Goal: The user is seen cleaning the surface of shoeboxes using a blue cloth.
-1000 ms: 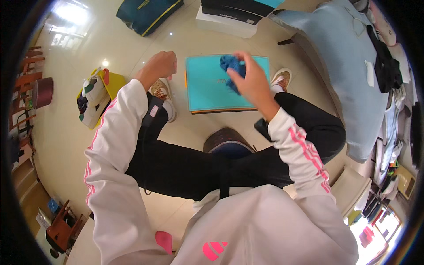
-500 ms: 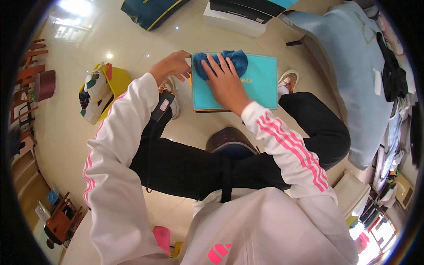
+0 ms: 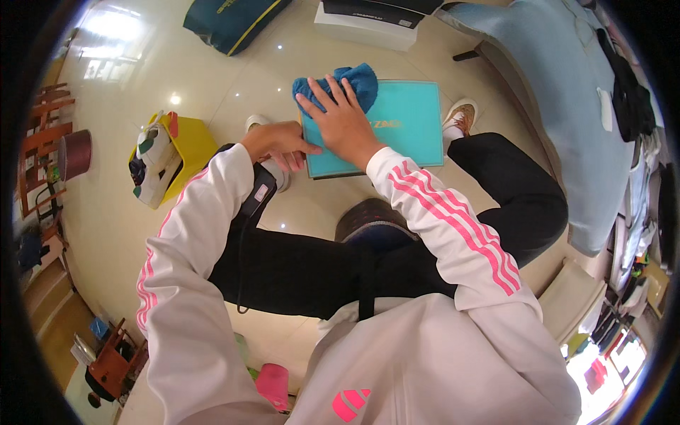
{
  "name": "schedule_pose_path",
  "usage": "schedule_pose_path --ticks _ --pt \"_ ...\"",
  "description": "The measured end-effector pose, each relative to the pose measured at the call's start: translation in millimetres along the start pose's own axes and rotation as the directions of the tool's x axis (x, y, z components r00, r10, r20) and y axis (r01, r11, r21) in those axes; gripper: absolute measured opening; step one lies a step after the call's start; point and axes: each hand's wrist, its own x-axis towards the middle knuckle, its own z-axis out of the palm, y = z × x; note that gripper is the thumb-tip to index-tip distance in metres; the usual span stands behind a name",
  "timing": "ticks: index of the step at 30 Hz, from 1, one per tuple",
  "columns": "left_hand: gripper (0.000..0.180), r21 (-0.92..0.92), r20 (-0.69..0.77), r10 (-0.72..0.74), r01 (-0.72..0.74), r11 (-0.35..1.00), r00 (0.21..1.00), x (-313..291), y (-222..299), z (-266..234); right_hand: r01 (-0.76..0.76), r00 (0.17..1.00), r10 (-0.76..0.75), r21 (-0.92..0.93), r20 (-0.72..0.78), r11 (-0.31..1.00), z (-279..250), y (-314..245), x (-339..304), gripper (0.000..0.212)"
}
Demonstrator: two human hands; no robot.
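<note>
A flat turquoise shoebox (image 3: 411,131) with gold lettering is in front of me, between my knees. On its far left corner lies a bunched dark-blue cloth (image 3: 361,86), part of it past the edge. My right hand (image 3: 341,122) holds this cloth against the box, fingers stretched over it. At the box's left side, my left hand (image 3: 285,145) grips the edge, its thumb on top and the other fingers lower down. What the fingertips touch under the box is hidden.
Left of the box, a yellow container (image 3: 198,145) holds white-and-green sneakers (image 3: 157,159). A dark round stool (image 3: 372,223) stands below the box. Farther off are a dark-green bag (image 3: 234,21), a white-and-black box (image 3: 365,28) and a sofa under a pale-blue cover (image 3: 559,106).
My right hand and the cloth have moved left, to the box's far left corner. My left hand has come down along the left edge.
</note>
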Motion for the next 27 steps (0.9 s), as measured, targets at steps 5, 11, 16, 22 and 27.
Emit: schedule_pose_path --ticks 5,11,16,22,27 --pt "0.063 -0.097 0.008 -0.03 0.03 0.995 1.0 -3.3 1.5 4.7 -0.003 0.998 0.003 -0.011 0.062 1.0 -17.7 25.1 -22.3 0.058" --pt "0.058 -0.091 0.072 -0.058 0.064 0.994 0.996 1.9 4.5 4.5 -0.281 0.959 0.278 -0.057 -0.05 0.958 -61.6 102.1 -86.0 0.067" --pt "0.057 -0.082 0.034 -0.017 0.02 0.996 0.999 -7.3 13.9 7.7 -0.421 0.903 0.415 -0.036 -0.113 0.906 -52.2 113.4 -104.2 0.069" --pt "0.056 -0.002 -0.101 0.027 -0.027 1.0 0.995 -13.8 13.3 15.2 -0.168 0.985 0.17 0.04 -0.04 0.985 -28.2 29.8 -66.5 0.07" --pt "0.062 0.083 -0.173 0.049 -0.035 0.996 0.984 -10.5 -1.4 29.5 -0.081 0.997 0.079 0.131 0.025 0.988 -6.9 -32.3 -37.8 0.069"
